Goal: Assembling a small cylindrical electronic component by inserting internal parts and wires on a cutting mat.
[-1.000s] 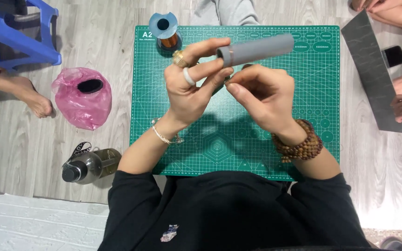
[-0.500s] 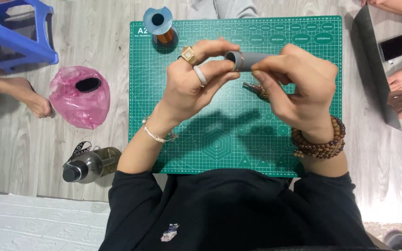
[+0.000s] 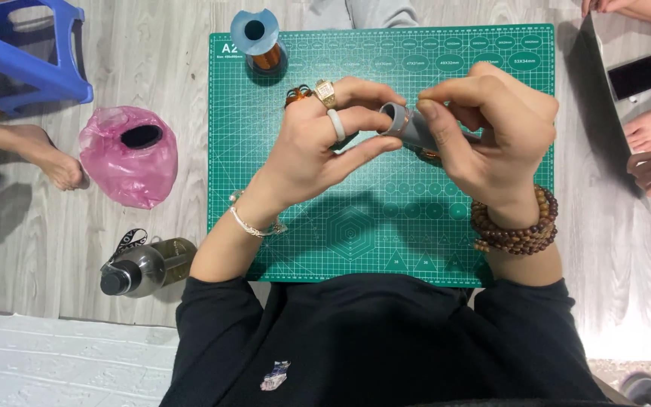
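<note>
Our left hand and right hand both clamp a grey tube above the green cutting mat on the pale wooden floor.

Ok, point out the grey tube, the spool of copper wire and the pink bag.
grey tube (image 3: pixel 408 125): head view, on its side wall just behind the open end.
spool of copper wire (image 3: pixel 265 59): head view, on the copper winding.
pink bag (image 3: pixel 118 169): head view, on its crumpled side below the opening.
</note>
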